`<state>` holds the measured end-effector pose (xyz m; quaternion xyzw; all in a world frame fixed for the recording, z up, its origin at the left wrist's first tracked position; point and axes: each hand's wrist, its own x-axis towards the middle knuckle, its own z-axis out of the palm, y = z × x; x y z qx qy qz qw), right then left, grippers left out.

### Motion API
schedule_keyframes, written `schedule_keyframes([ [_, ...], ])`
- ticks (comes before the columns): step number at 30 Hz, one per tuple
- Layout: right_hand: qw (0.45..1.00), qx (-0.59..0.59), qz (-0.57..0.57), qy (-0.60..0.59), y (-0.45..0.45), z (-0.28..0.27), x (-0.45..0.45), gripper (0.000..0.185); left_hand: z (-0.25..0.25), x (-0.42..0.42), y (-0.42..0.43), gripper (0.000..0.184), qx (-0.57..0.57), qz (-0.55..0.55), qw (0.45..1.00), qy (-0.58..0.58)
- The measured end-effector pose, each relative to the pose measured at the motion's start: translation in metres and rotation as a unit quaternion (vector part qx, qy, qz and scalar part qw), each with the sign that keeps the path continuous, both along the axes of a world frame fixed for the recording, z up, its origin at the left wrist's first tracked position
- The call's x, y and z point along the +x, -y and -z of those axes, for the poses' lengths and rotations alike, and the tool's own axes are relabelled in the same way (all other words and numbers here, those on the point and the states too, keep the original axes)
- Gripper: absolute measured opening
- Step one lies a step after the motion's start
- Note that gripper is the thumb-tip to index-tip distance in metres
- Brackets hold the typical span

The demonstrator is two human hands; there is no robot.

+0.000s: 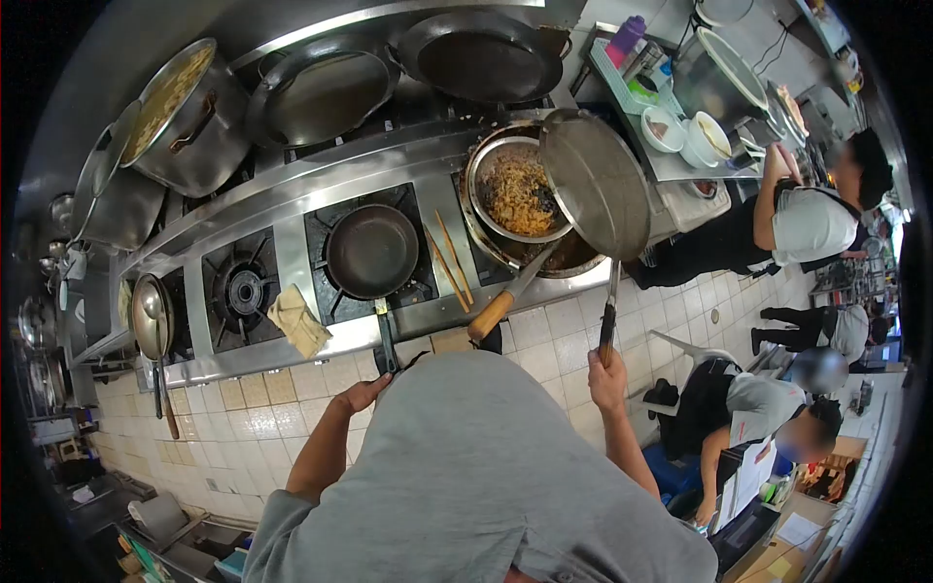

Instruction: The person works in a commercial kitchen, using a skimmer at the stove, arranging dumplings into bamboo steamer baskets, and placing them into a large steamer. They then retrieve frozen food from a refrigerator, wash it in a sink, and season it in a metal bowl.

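In my closed right hand point(608, 381) is the long handle of a large round mesh skimmer point(595, 185). Its mesh is tilted over the right side of a wide pot point(573, 264). A steel bowl point(472, 187) sits in that pot, holding brown, crumbly food point(523, 194), dark in places. My left hand point(365, 393) is at the handle end of a dark frying pan point(372, 251), with the fingers closed on it and partly hidden. The pan rests on a burner and looks bare inside. A wooden-handled tool point(501, 309) leans on the pot's front edge.
Wooden chopsticks point(449, 260) and a folded cloth point(297, 321) lie on the stove. Two woks point(326, 92) and a tall pot point(190, 121) stand behind. At right are a counter with bowls point(664, 129), one person standing point(812, 219) and another bent over papers point(758, 418).
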<state>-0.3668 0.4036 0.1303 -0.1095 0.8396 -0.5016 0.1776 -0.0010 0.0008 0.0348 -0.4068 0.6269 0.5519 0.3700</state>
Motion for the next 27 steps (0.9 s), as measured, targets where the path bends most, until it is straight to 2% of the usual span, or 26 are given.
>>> schedule_keyframes([
  [1,0.999,-0.035,0.007,0.032,0.012,-0.011,-0.001,0.014,0.000,0.000,0.000,0.105,-0.006,0.003,1.000,0.010],
  [5,0.996,-0.079,-0.003,0.039,0.061,-0.055,-0.025,0.014,0.007,0.003,0.000,0.105,-0.008,-0.004,1.000,-0.015],
  [7,0.991,-0.124,-0.038,-0.012,0.084,-0.070,-0.040,0.013,0.010,0.008,-0.002,0.105,-0.004,-0.023,1.000,-0.008],
  [10,0.983,-0.171,-0.066,-0.025,0.131,-0.106,-0.062,0.014,-0.002,0.009,-0.006,0.104,-0.004,-0.043,0.999,-0.012],
  [14,0.984,-0.070,-0.065,-0.152,0.200,-0.156,-0.106,0.040,0.032,0.031,-0.010,0.102,0.010,-0.081,0.996,-0.024],
  [16,0.947,-0.001,-0.120,-0.299,0.219,-0.136,-0.166,0.050,0.051,0.043,-0.016,0.101,0.019,-0.138,0.989,-0.040],
  [19,0.938,0.029,-0.117,-0.326,0.263,-0.152,-0.204,0.052,0.052,0.054,-0.026,0.102,0.020,-0.189,0.979,-0.068],
  [20,0.936,0.027,-0.119,-0.330,0.277,-0.153,-0.217,0.052,0.068,0.059,-0.031,0.103,0.025,-0.227,0.971,-0.069],
  [22,0.933,0.097,-0.117,-0.326,0.301,-0.148,-0.245,0.053,0.084,0.066,-0.039,0.103,0.020,-0.248,0.965,-0.081],
  [27,0.928,0.134,-0.125,-0.325,0.337,-0.129,-0.291,0.053,0.117,0.084,-0.063,0.106,0.012,-0.334,0.936,-0.112],
])
